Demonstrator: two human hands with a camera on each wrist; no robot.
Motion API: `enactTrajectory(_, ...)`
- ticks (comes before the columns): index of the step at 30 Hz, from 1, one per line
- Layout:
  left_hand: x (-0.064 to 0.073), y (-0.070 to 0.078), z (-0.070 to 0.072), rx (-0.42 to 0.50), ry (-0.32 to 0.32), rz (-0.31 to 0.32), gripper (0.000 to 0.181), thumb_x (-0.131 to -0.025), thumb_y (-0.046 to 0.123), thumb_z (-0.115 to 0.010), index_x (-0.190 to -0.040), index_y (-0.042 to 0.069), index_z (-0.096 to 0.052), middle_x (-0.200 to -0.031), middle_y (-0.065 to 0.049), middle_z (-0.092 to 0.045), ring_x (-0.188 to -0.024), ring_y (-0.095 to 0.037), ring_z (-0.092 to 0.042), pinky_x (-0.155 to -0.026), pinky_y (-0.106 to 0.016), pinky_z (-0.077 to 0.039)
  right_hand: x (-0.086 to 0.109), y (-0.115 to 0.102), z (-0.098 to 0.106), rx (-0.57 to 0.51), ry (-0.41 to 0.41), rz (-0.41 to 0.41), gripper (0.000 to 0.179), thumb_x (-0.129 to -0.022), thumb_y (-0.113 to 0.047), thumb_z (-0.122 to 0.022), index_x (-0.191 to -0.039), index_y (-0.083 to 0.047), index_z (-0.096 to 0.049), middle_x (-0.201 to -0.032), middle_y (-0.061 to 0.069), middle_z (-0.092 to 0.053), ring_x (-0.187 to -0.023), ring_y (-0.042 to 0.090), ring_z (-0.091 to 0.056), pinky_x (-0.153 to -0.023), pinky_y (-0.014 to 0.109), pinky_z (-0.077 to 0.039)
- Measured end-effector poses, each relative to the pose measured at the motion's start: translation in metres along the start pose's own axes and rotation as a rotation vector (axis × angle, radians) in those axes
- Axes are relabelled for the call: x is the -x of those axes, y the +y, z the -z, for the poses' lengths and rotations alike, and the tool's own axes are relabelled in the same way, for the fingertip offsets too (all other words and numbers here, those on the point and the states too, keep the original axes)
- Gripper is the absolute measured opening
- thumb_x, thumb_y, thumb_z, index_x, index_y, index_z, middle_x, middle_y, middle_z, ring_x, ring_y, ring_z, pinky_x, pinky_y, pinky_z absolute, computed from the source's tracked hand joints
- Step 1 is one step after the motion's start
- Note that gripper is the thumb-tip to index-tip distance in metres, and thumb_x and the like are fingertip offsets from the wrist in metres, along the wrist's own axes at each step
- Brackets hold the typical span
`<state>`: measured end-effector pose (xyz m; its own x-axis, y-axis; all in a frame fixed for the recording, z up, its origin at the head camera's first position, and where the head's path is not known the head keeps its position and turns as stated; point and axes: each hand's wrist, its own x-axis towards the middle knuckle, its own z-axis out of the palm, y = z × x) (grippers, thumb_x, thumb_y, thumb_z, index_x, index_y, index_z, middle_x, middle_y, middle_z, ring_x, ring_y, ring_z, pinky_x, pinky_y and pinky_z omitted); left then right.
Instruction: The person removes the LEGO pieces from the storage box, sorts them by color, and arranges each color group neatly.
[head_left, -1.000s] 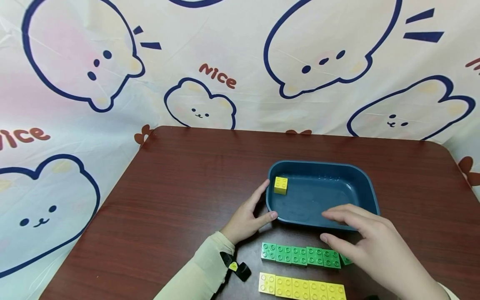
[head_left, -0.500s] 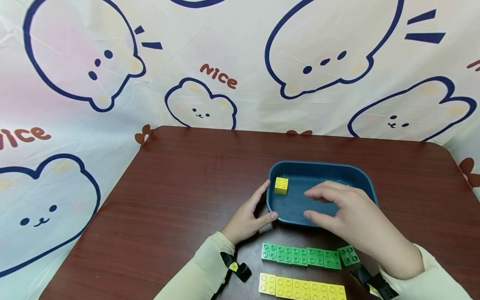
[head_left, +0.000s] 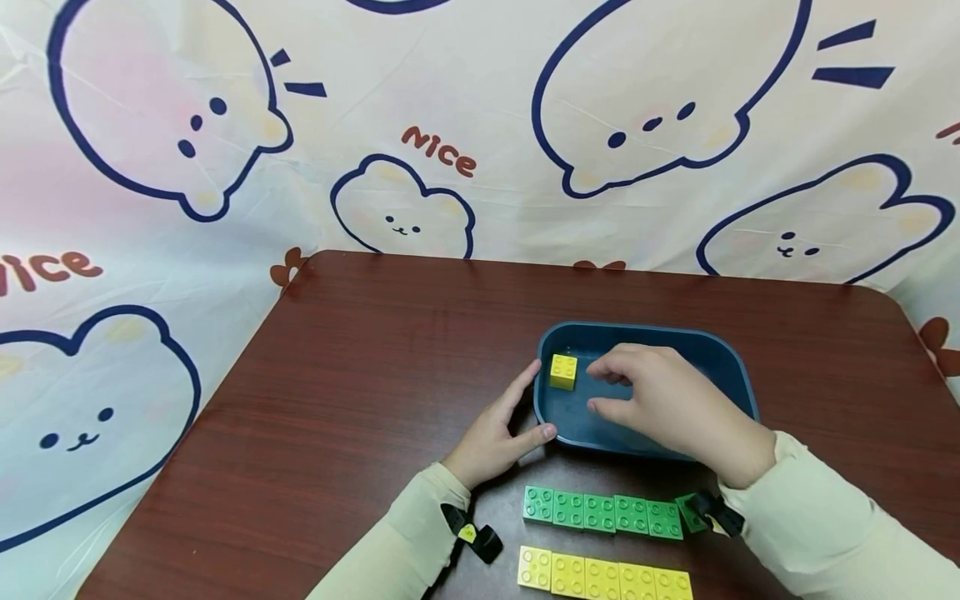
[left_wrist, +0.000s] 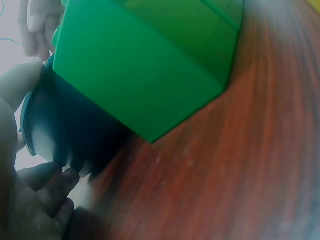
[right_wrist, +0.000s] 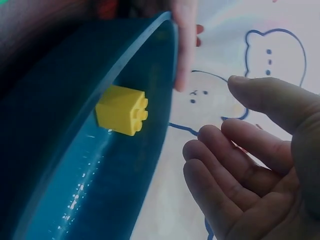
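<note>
My left hand [head_left: 491, 442] rests against the left end of a blue plastic tray [head_left: 720, 354], thumb at the front corner and index finger along the side. In the left wrist view, fingers [left_wrist: 42, 185] of that hand lie at the tray's outer wall. A yellow toy building brick [head_left: 563, 372] sits inside the tray at its left end. Over the tray hovers my right hand [head_left: 660, 396], thumb and fingers apart, nothing between them. The right wrist view shows its fingers [right_wrist: 240, 170] loosely bent and the yellow brick [right_wrist: 120, 111] standing off to one side.
In front of the tray runs a row of green bricks [head_left: 597, 511], its right end partly hidden by the right wrist strap [head_left: 716, 512]. A row of yellow bricks [head_left: 602, 573] lies nearer. Behind the brown table [head_left: 375, 350] hangs a cartoon-printed cloth [head_left: 510, 217].
My right hand has moved left over the tray, from its front right side to near the yellow brick. The left hand and the brick rows have stayed put.
</note>
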<state>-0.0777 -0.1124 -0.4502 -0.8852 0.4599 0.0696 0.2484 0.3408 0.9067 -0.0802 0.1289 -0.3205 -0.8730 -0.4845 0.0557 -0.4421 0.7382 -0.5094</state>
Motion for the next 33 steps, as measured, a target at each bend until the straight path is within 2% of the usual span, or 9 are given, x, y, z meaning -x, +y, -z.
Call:
enactTrajectory(13,0.001,0.000,0.002,0.002,-0.004,0.012,0.081,-0.097,0.041,-0.067,-0.161,0.039,-0.017,-0.162,0.018,-0.022,-0.148,-0.008,-0.024,-0.119,-0.050,-0.026,-0.039,0.004,-0.009,0.085,-0.170,-0.148,0.040,-0.090,-0.027,-0.078,-0.123,-0.005,-0.070,-0.117,0.011,-0.069,-0.103,0.026,-0.065,-0.088,0.047,-0.057)
enactTrajectory(19,0.001,0.002,0.002,0.019,-0.015,0.013,0.081,-0.098,0.040,-0.067,-0.161,0.037,-0.017,-0.163,0.019,-0.020,-0.149,-0.008,-0.022,-0.119,-0.050,-0.025,-0.052,0.007,-0.012,0.096,-0.194,-0.169,0.036,-0.090,-0.024,-0.078,-0.120,-0.004,-0.072,-0.115,0.013,-0.071,-0.092,0.021,-0.066,-0.084,0.045,-0.058)
enactTrajectory(28,0.000,0.001,0.003,0.004,-0.010,0.001,0.081,-0.098,0.038,-0.067,-0.162,0.035,-0.017,-0.163,0.017,-0.021,-0.149,-0.008,-0.023,-0.119,-0.049,-0.026,-0.066,0.014,-0.013,0.122,-0.249,-0.204,0.038,-0.092,-0.022,-0.076,-0.125,-0.003,-0.069,-0.123,0.015,-0.068,-0.103,0.026,-0.066,-0.091,0.050,-0.055)
enactTrajectory(33,0.001,0.001,0.003,-0.002,-0.014,-0.008,0.081,-0.098,0.040,-0.066,-0.162,0.035,-0.017,-0.164,0.014,-0.021,-0.149,-0.010,-0.023,-0.119,-0.050,-0.026,-0.072,0.021,-0.014,0.139,-0.273,-0.176,0.039,-0.092,-0.021,-0.075,-0.125,-0.002,-0.069,-0.122,0.015,-0.068,-0.103,0.027,-0.066,-0.092,0.050,-0.055)
